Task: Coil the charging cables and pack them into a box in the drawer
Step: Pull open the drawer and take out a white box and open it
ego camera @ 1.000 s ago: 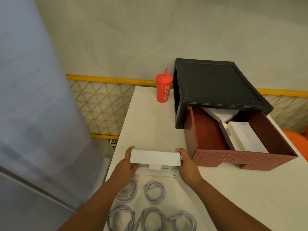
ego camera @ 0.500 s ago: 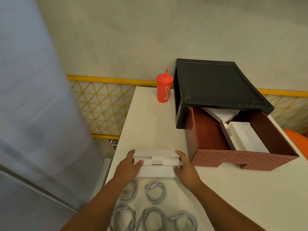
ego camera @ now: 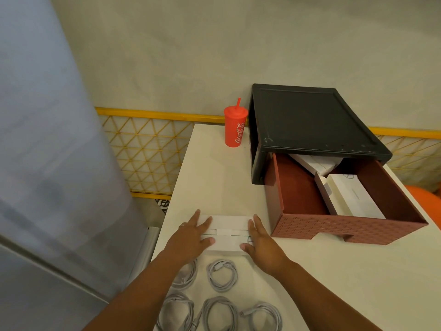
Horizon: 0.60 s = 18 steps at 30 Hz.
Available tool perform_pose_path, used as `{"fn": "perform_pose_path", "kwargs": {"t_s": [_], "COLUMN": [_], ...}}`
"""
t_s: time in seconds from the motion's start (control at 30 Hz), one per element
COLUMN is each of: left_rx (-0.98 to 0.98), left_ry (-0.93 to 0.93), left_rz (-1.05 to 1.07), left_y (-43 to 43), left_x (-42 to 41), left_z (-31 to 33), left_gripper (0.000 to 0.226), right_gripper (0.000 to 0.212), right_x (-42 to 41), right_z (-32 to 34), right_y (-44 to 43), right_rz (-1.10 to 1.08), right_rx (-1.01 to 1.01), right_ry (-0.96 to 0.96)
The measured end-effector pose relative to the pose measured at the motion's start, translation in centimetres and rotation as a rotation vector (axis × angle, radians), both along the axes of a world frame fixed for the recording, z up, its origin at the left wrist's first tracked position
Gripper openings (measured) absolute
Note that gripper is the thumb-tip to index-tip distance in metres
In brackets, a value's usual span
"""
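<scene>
The white box (ego camera: 228,229), its flap raised a second ago, now lies closed near the tabletop's (ego camera: 214,182) left edge. The left hand (ego camera: 191,237) and right hand (ego camera: 262,242) press on it with straight fingers. Five coiled cables (ego camera: 222,274) lie along the near edge. The open drawer (ego camera: 334,229) holds two white cartons (ego camera: 353,197).

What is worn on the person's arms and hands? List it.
Left hand: no glove; left forearm bare, no sleeve or watch showing. A pale speck at one finger might be a ring; too small to tell. Right hand: no glove, rings or watch; right forearm bare too.
</scene>
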<state>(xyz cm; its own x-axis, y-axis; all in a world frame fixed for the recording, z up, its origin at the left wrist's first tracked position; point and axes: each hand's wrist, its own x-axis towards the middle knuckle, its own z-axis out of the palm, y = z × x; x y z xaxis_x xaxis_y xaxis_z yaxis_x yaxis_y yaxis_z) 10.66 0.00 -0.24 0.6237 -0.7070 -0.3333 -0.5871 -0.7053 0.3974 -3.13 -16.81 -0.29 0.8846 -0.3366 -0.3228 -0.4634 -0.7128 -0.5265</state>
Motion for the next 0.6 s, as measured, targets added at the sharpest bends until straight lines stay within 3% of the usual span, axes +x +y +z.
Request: {"fn": "perform_pose_path", "kwargs": {"t_s": [0.23,0.6], "left_rx": [-0.022,-0.012], "left_ry": [0.083,0.023], "left_rz": [0.073,0.134], "left_y": [-1.3,-3.0], "left_x": [-0.1,0.5], "left_z": [-0.3,-0.4], "left_gripper": [0.060,0.054], "right_gripper": [0.075,0.079], "right_x": [0.4,0.7], "right_z": [0.2,0.3], "right_y": [-0.3,-0.2], "right_rz": [0.016,-0.020], "right_rx": [0.021,0.063], "right_ry": [0.044,0.084]}}
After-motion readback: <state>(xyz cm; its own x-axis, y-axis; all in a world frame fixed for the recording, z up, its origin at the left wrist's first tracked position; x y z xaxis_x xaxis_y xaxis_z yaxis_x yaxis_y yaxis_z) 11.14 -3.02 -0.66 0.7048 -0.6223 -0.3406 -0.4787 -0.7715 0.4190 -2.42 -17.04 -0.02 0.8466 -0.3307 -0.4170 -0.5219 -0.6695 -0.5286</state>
